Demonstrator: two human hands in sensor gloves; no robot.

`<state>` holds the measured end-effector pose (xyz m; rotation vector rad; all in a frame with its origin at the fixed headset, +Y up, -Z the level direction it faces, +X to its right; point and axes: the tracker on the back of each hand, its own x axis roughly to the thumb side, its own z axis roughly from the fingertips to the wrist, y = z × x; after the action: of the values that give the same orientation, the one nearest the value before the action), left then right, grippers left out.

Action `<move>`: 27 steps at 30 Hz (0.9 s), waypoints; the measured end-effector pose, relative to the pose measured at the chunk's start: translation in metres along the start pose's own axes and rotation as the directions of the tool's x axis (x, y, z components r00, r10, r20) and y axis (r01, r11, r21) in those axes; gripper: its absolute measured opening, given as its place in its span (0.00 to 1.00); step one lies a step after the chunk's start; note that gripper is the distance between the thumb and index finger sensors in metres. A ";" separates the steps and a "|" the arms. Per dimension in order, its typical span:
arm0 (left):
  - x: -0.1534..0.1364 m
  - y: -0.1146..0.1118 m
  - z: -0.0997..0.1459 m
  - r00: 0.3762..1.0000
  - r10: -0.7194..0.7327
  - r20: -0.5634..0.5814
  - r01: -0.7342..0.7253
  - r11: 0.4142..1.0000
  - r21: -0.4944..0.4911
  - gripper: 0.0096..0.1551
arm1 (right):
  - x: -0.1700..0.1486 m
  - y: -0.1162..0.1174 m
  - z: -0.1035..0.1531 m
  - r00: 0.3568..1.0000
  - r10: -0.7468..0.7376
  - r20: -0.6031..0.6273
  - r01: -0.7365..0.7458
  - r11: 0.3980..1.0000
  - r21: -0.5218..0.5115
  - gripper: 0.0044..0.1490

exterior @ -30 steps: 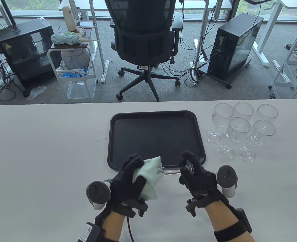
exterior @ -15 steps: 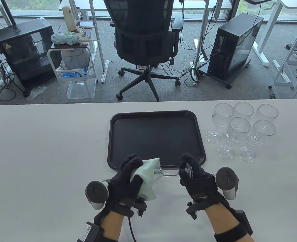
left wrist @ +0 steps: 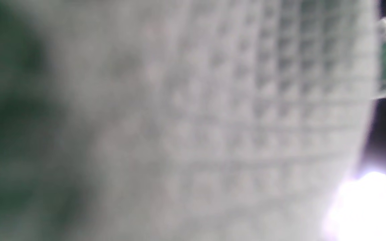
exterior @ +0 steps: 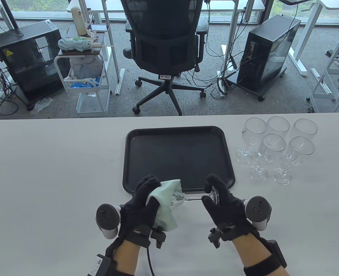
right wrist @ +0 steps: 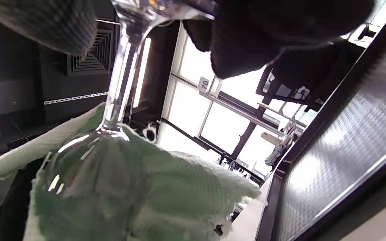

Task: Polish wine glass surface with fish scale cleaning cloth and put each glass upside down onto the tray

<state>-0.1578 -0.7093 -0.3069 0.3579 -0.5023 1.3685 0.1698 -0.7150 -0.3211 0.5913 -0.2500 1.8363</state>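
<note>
Green cloth [exterior: 166, 201] hiding wine glass [exterior: 186, 198] bowl, left wrist view blurred

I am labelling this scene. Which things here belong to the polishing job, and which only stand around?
Job:
held wine glass
cleaning cloth
tray
five waiting glasses
left hand
right hand

Around:
office chair
computer towers
cart

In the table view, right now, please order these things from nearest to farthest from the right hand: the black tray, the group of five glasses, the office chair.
1. The black tray, just ahead and left of the right hand, its near edge close to the fingers.
2. The group of five glasses, ahead to the right on the table.
3. The office chair, on the floor beyond the table's far edge.
</note>
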 end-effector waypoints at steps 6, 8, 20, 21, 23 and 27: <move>-0.005 0.004 -0.001 0.994 0.079 -0.081 -0.080 0.997 -0.015 0.36 | 0.025 0.001 0.007 0.778 0.517 0.357 -0.488 0.855 -0.173 0.65; -0.006 0.002 0.000 0.990 0.108 -0.090 -0.110 0.994 -0.018 0.36 | 0.024 -0.001 0.006 0.836 0.445 0.321 -0.411 0.895 -0.170 0.60; -0.009 0.002 -0.001 0.994 0.064 -0.086 -0.066 0.998 -0.010 0.35 | 0.016 0.000 0.005 0.823 0.472 0.316 -0.464 0.879 -0.106 0.63; -0.010 0.002 0.000 0.990 0.090 -0.112 -0.094 0.995 -0.029 0.35 | 0.019 0.000 0.005 0.786 0.508 0.351 -0.494 0.859 -0.138 0.65; -0.011 0.000 0.000 0.985 0.133 -0.112 -0.136 0.990 -0.025 0.35 | 0.022 -0.001 0.005 0.802 0.487 0.346 -0.461 0.873 -0.161 0.63; -0.006 -0.003 0.000 0.996 0.077 -0.038 -0.078 0.996 -0.032 0.36 | 0.006 -0.003 0.001 0.979 0.176 0.104 -0.170 0.983 -0.067 0.52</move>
<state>-0.1555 -0.7152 -0.3098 0.2884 -0.5123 1.4377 0.1713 -0.7100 -0.3174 0.6476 -0.4386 1.9591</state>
